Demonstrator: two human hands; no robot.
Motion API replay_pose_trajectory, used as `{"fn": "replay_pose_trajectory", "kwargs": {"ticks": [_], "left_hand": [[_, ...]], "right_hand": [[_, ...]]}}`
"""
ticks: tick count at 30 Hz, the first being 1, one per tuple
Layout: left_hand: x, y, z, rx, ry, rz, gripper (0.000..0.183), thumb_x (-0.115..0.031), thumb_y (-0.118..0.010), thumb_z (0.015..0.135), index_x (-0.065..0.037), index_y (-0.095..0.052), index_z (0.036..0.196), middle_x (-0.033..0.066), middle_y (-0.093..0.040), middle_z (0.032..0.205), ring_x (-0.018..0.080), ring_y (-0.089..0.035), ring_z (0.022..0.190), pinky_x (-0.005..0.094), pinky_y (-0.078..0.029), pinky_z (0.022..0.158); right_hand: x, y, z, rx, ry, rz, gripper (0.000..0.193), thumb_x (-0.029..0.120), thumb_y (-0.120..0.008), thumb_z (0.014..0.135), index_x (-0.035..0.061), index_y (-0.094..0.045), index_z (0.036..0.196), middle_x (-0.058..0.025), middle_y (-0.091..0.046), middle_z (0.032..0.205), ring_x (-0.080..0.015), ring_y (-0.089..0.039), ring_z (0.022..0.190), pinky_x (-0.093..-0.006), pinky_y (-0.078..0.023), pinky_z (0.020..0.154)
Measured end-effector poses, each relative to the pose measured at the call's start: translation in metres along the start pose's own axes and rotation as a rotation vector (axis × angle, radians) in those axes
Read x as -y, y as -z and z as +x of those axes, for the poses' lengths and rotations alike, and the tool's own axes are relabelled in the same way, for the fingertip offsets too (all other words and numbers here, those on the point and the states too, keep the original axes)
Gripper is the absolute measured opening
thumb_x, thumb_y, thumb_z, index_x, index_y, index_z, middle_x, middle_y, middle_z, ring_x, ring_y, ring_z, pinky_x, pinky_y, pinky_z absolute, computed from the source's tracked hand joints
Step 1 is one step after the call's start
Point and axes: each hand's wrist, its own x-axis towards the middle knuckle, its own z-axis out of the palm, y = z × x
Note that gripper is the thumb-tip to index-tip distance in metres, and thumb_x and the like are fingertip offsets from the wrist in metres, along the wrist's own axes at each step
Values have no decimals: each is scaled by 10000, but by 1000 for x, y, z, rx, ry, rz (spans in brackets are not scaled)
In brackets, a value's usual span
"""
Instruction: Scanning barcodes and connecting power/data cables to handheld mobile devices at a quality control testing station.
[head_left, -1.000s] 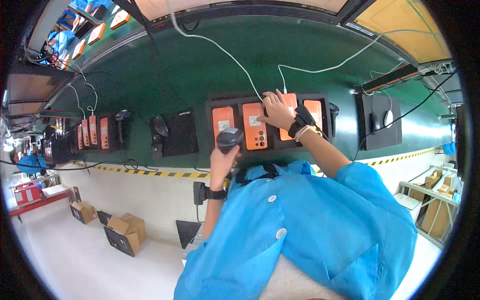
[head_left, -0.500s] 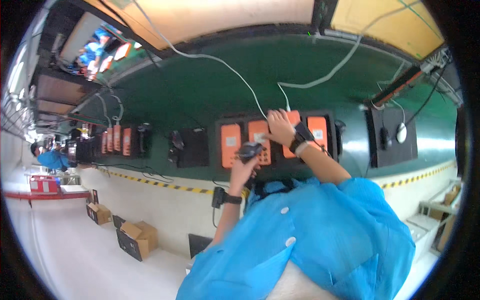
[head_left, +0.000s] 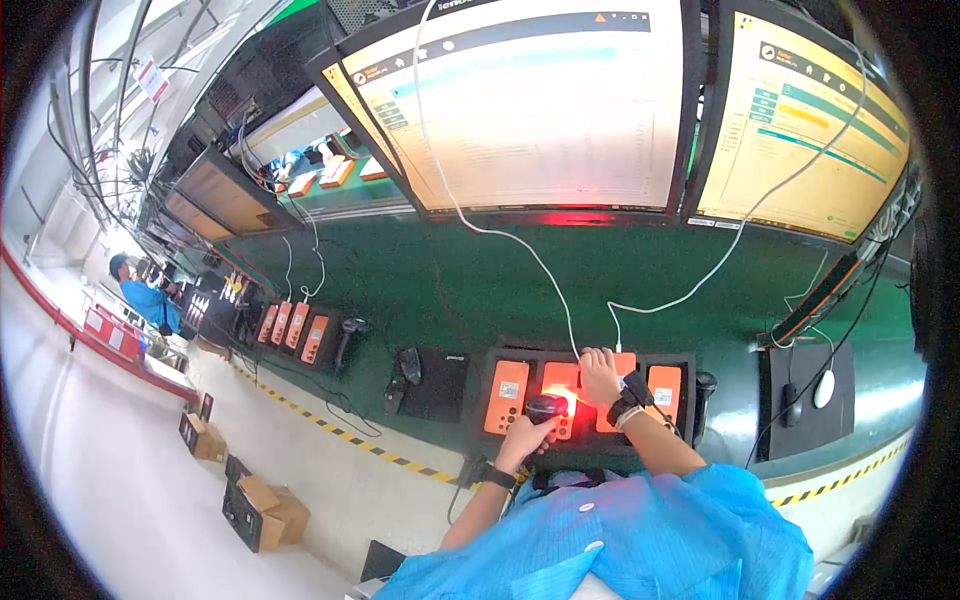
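Over 4 orange phones, the left hand grips a scanner; whether the right hand grips anything is unclear.

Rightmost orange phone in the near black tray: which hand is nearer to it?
Right. The right hand is just left of this phone; the left hand, holding the scanner, is farther left.

Green workbench across the middle, front edge striped yellow-and-black; glossy white floor lower left; bright light upper left.
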Motion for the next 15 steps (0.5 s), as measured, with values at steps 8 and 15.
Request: {"fn": "replay_pose_trajectory", "kwargs": {"ticks": [8,15], "left_hand": [[-19,0,0,-91,-63,241,336,-337,-667,861,-10,-669,940,68,-668,668,145,-646,544,282,-505,483],[-24,1,-7,-68,12,214,368,-352,-669,850,14,-685,825,87,-678,663,150,-650,534,281,-515,488]], "right_hand": [[3,14,4,84,-102,127,662,389,-788,649,-37,-501,1068,-181,-530,1187,-346,-469,1168,-466,-279,1068],[9,14,4,12,-96,137,696,420,-837,564,-10,-499,994,-173,-521,1162,-337,-473,1143,-472,-268,1077]]}}
